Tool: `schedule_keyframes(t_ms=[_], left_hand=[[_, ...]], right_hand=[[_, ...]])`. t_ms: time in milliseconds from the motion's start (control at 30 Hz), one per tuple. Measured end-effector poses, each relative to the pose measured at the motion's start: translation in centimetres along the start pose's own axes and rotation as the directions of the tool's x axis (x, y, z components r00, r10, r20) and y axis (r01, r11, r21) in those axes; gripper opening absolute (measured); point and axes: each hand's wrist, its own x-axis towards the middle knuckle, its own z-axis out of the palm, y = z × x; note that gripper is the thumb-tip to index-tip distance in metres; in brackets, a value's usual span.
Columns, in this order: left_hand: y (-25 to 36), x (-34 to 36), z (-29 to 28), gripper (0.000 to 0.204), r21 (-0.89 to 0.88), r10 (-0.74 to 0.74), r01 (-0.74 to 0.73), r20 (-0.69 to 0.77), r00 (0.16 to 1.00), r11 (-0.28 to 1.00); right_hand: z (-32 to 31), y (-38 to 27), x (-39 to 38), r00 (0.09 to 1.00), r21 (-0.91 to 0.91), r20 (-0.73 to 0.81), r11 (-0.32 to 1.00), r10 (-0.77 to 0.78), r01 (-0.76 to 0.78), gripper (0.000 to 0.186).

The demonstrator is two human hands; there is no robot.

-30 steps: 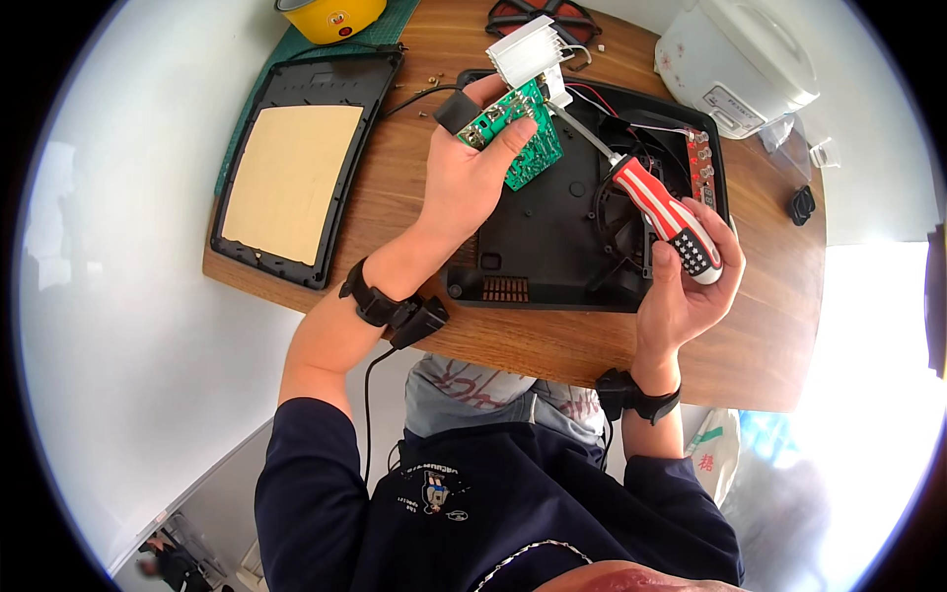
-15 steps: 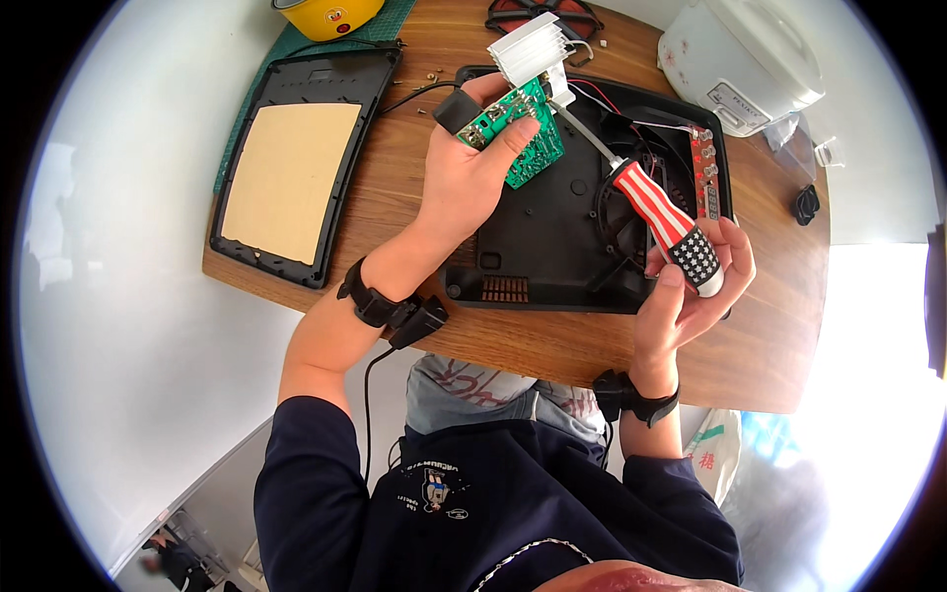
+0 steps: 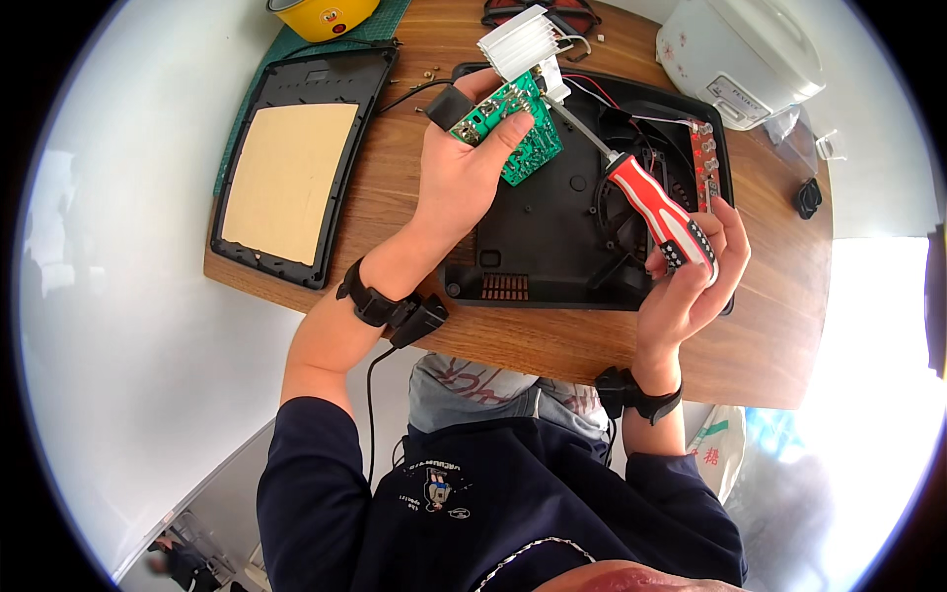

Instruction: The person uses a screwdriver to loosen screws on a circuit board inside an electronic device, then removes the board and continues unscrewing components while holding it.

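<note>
My left hand [image 3: 459, 173] grips a green circuit board [image 3: 533, 148] with a finned metal heat sink [image 3: 515, 44] and a black component [image 3: 447, 109] at its upper end. My right hand [image 3: 695, 281] is closed around a red, white and black screwdriver handle [image 3: 646, 192]; the shaft [image 3: 582, 128] slants up-left to a metal part at the board's upper right edge, exact contact unclear. Beneath lies an open black plastic casing [image 3: 528, 247] with fan housing, wires and a red button board [image 3: 707, 153].
On the wooden table [image 3: 256, 276] are a black panel with beige sheet [image 3: 286, 183], a green mat [image 3: 385, 20], a yellow pot [image 3: 316, 15], loose brass screws [image 3: 429, 77], a round red-black part [image 3: 582, 20], a white rice cooker [image 3: 730, 54] and a small black object [image 3: 807, 197].
The screwdriver handle has turned in my right fingers, showing different faces, and my fingers have shifted around it. The board and heat sink have moved slightly up and left.
</note>
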Motion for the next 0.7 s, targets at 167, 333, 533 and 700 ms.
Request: schedule_keyframes(t_ms=[167,333,533,700], left_hand=[[0.1,-0.1,0.1,0.043,0.007,0.005,-0.005,0.006,1.000,1.000],[0.1,-0.1,0.3,0.044,0.000,0.001,-0.001,0.007,1.000,1.000],[-0.5,0.1,-0.2,0.042,-0.009,0.008,-0.009,-0.043,0.999,1.000],[-0.2,0.3,0.0,0.042,-0.070,-0.036,0.033,-0.048,0.998,0.997]], right_hand=[[1.0,-0.8,0.1,0.992,-0.026,-0.122,0.999,0.027,-0.031,0.061],[0.6,0.2,0.4,0.995,0.017,-0.052,0.996,-0.082,0.083,0.059],[0.7,-0.9,0.6,0.962,-0.151,-0.047,0.950,0.270,-0.274,0.052],[0.8,-0.4,0.6,0.996,-0.179,-0.023,0.979,0.092,-0.094,0.046]])
